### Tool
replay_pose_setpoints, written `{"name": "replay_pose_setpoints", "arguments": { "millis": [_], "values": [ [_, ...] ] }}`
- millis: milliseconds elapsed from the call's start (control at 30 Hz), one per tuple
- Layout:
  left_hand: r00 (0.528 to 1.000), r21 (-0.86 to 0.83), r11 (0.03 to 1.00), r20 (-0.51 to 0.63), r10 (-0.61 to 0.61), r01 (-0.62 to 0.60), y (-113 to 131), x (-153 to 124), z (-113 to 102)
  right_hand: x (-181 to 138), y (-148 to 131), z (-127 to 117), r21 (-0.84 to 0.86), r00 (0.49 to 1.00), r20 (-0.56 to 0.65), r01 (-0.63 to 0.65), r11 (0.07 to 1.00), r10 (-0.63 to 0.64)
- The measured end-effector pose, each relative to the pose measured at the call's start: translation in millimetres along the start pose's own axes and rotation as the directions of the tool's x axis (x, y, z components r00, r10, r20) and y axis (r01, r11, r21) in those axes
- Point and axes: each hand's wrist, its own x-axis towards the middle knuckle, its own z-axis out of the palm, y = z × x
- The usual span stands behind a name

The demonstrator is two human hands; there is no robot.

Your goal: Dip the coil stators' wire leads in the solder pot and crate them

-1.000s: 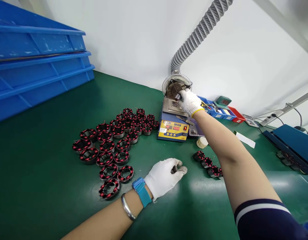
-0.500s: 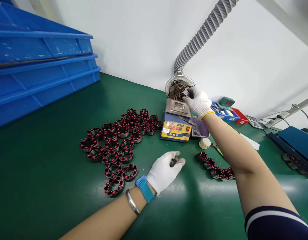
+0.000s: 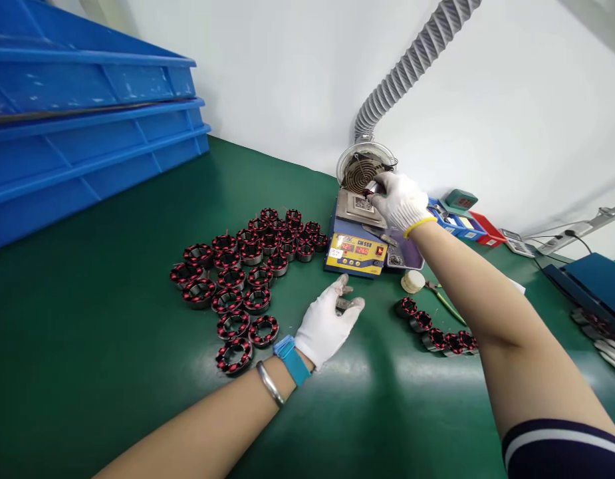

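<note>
My right hand, in a white glove with a yellow cuff edge, pinches a motor stator, mostly hidden by the fingers. It holds the stator over the top of a blue-and-yellow solder pot with a red digital display. Lower down, my left hand, gloved in white with dark-stained fingertips, hovers over the green table with thumb and fingers apart. Nothing shows between them. Left of it stands a large group of ring-shaped stators with red windings.
Behind the pot is a round fan guard on a grey duct. A white round container, green-handled pliers and a row of stators lie right. Blue crates stand left; small bins sit at back right.
My left hand's thumb and fingers have spread wider apart. My right hand still holds the stator at the pot, slightly lower against it. The whole view has shifted a little.
</note>
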Motion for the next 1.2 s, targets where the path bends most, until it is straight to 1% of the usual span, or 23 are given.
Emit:
{"name": "replay_pose_setpoints", "arguments": {
  "millis": [67,133,233,333,400,467,567,667,733,767,833,867,933,967,1000,1033,1100,1133,1167,1200],
  "values": [
    [1.000,0.003,1.000,0.018,0.000,0.000,-2,0,0,20,4,4,-0.138,0.999,0.048,0.029,0.990,-0.022],
    [0.999,0.013,1.000,0.036,-0.002,0.002,-2,0,0,34,5,10,-0.228,0.993,0.112,0.065,0.971,-0.041],
    [0.999,0.032,0.999,0.047,-0.007,0.006,-3,0,0,44,1,18,-0.281,0.982,0.182,0.100,0.954,-0.049],
    [0.999,0.044,0.999,0.047,-0.013,0.011,-2,0,0,45,-6,23,-0.311,0.973,0.221,0.135,0.941,-0.066],
    [0.999,0.050,0.999,0.051,-0.011,0.009,-1,0,0,45,-8,25,-0.333,0.969,0.231,0.159,0.929,-0.084],
    [0.998,0.053,0.999,0.054,-0.008,0.005,-1,0,-1,44,-8,24,-0.347,0.972,0.222,0.158,0.924,-0.083],
    [0.999,0.053,0.999,0.054,-0.008,0.005,0,1,-1,44,-4,16,-0.325,0.986,0.148,0.124,0.938,-0.079],
    [0.999,0.042,0.999,0.036,-0.002,0.001,-1,2,-1,34,-1,0,-0.207,0.998,0.034,0.061,0.976,-0.055],
    [1.000,0.032,0.999,0.009,0.006,-0.007,0,3,-1,19,-1,-9,-0.055,1.000,-0.002,0.011,0.998,-0.011],
    [1.000,0.029,1.000,-0.007,0.011,-0.011,1,4,-1,9,-3,-12,0.042,1.000,0.003,-0.009,0.999,0.009],
    [0.999,0.031,0.999,-0.038,0.016,-0.015,3,4,-2,-18,-11,-12,0.254,0.997,0.060,-0.063,0.965,0.049],
    [0.999,0.029,0.999,-0.052,0.017,-0.016,5,4,-2,-33,-16,-8,0.359,0.992,0.111,-0.099,0.928,0.063],
    [0.997,0.022,0.999,-0.068,0.026,-0.025,8,2,-4,-65,-30,3,0.540,0.970,0.228,-0.194,0.819,0.079],
    [0.997,0.025,0.999,-0.073,0.032,-0.030,9,1,-5,-81,-39,10,0.599,0.955,0.286,-0.244,0.763,0.081],
    [0.996,0.035,0.999,-0.077,0.036,-0.034,10,0,-5,-97,-47,16,0.630,0.938,0.336,-0.291,0.720,0.086],
    [0.996,0.053,0.998,-0.085,0.036,-0.032,11,-2,-6,-111,-55,22,0.633,0.921,0.376,-0.332,0.700,0.096],
    [0.992,0.098,0.995,-0.126,0.016,-0.004,11,-4,-8,-133,-67,29,0.614,0.901,0.422,-0.367,0.699,0.103],
    [0.989,0.112,0.994,-0.150,0.004,0.013,11,-4,-9,-141,-70,30,0.619,0.896,0.438,-0.359,0.699,0.073],
    [0.985,0.115,0.993,-0.173,-0.006,0.026,10,-4,-10,-147,-71,30,0.642,0.889,0.458,-0.343,0.686,0.015],
    [0.981,0.112,0.993,-0.192,-0.016,0.038,10,-4,-11,-150,-70,29,0.680,0.874,0.483,-0.332,0.654,-0.059]
  ]
}}
